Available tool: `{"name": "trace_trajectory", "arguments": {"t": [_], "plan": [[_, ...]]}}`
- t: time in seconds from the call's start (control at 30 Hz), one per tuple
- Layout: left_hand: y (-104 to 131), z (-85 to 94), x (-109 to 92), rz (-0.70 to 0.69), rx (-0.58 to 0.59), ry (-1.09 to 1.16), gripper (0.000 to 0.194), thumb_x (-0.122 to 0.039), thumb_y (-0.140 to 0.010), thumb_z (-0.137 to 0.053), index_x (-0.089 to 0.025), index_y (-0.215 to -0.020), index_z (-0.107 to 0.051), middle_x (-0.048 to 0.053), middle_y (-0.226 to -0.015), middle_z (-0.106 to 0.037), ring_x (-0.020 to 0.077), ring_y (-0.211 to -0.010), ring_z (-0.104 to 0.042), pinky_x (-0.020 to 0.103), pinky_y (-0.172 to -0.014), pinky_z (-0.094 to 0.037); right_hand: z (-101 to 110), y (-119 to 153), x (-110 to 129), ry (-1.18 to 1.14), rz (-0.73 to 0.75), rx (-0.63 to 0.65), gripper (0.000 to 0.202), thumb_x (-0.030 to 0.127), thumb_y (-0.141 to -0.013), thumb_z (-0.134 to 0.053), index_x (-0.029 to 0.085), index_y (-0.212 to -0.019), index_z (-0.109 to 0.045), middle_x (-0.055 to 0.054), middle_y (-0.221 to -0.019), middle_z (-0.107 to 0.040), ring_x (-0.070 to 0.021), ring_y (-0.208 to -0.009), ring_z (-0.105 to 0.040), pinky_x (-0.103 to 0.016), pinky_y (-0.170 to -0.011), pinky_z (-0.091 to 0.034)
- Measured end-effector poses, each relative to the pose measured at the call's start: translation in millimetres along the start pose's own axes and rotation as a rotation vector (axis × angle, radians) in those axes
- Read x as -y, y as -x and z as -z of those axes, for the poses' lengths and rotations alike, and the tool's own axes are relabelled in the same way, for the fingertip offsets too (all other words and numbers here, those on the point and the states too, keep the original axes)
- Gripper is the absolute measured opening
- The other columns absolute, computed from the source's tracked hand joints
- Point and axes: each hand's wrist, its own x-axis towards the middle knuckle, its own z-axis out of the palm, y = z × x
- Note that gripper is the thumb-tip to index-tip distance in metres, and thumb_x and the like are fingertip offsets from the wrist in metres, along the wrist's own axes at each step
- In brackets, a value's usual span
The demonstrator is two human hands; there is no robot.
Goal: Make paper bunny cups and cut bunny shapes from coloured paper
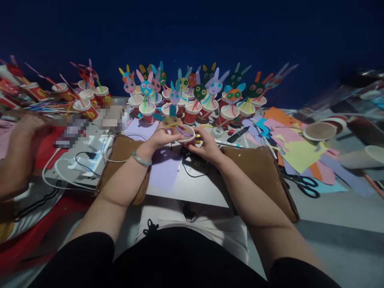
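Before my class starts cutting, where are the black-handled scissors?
In the head view, the black-handled scissors lie toward the right, between the right-hand flat brown pad and the light-blue paper.

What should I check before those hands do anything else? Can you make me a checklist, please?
1. Hands at the paper cup: ok. The left hand is on one side, the right hand on the other.
2. Paper animal face fixed to its straw: cannot tell. The join is hidden.
3. Space under the hands free of cords: not ok. A black cord loops on the table close to the right hand.
4. Scissors away from the hands: ok. They lie far right, past the brown cushion.
5. Cups with paper faces behind the hands standing upright: ok.
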Motion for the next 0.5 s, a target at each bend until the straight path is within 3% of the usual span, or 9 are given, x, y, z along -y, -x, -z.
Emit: {"name": "trace_trajectory", "arguments": {"t": [0.2,0.33,0.5], "plan": [[2.4,-1.0,0.1,0.075,0.074,-0.032,0.044,-0.048,-0.061,-0.093,-0.019,-0.09,-0.077,0.007,-0.102,-0.076,0.026,-0.101,-0.071,0.039,-0.097,-0.055,-1.0,1.4,-3.9,0.052,0.016,0.02,0.052,0.029,-0.077,-0.074,0.023,-0.128,-0.064,-0.011,-0.126,-0.071,-0.0267,-0.109,-0.068,-0.044,-0.094,-0.057],[2.9,1.2,-4.1,0.061,0.156,-0.041,0.044,-0.055,-0.066,-0.091,-0.019,-0.087,-0.078,0.008,-0.1,-0.077,0.0255,-0.099,-0.072,0.038,-0.094,-0.056,-1.2,1.4,-2.3,0.054,0.026,0.031,0.051,0.03,-0.08,-0.073,0.023,-0.13,-0.064,-0.011,-0.128,-0.072,-0.0267,-0.11,-0.069,-0.042,-0.092,-0.058],[1.5,-0.6,0.4,0.083,0.118,0.083,0.043,-0.055,-0.066,-0.09,-0.018,-0.083,-0.077,0.008,-0.098,-0.077,0.0246,-0.095,-0.072,0.04,-0.092,-0.058,-1.1,1.1,1.5,0.056,0.056,0.006,0.058,0.041,-0.087,-0.074,0.025,-0.141,-0.06,-0.014,-0.14,-0.068,-0.0306,-0.125,-0.066,-0.05,-0.108,-0.053]]}}
